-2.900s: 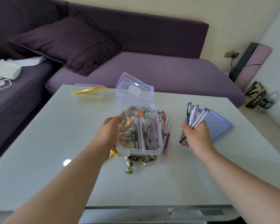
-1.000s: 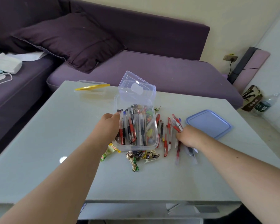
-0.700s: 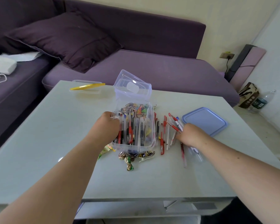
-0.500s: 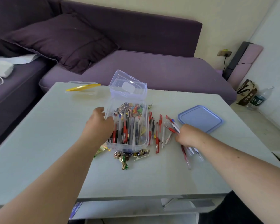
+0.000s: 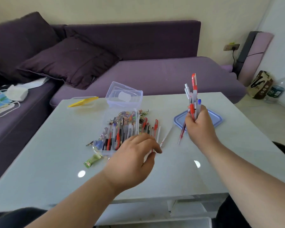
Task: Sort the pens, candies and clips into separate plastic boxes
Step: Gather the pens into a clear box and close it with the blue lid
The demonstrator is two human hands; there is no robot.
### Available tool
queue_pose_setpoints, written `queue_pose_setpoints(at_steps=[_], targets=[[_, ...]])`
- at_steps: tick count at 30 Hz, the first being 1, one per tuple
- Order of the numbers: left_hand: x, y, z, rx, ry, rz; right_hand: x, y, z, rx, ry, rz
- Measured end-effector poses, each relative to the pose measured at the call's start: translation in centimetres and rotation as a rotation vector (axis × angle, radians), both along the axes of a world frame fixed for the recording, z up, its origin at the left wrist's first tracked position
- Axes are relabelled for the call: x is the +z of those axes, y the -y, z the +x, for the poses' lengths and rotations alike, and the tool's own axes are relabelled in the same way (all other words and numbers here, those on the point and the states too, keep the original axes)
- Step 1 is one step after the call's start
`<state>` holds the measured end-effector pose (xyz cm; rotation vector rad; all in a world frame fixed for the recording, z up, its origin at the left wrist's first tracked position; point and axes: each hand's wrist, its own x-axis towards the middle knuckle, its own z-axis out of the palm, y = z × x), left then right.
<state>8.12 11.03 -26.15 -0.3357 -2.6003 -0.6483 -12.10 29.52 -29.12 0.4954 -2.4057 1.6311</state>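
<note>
A clear plastic box [image 5: 102,149] stands mid-table, filled with pens and candies. More loose pens [image 5: 152,129] lie on the table just right of it. My right hand [image 5: 200,127] grips a bundle of pens [image 5: 193,96] upright above the table. My left hand [image 5: 135,160] hovers over the box's near right corner with relaxed fingers, holding nothing. A green candy [image 5: 91,161] lies in front of the box, and a wrapped candy [image 5: 144,112] lies behind it.
An empty clear box [image 5: 123,96] stands tilted behind the full one. A blue lid [image 5: 217,120] lies at the right, a yellow-lidded box [image 5: 83,102] at the back left. The purple sofa [image 5: 155,74] borders the table [image 5: 48,153].
My right hand has lifted a bundle of pens off the table. My left hand has let go of the box and moved right across its front. The camera view has shifted.
</note>
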Motion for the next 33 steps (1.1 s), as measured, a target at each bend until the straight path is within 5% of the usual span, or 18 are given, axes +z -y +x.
queue_pose_setpoints(at_steps=[9, 33], targets=[[-3.7, -5.6, -4.0, 0.22, 0.566, 0.301, -2.9, -0.2, 2.4, 0.088, 0.085, -0.106], [-3.9, -9.9, -9.6, 0.393, 0.657, 0.509, -4.7, -1.2, 1.6, 0.268, 0.213, -0.02]])
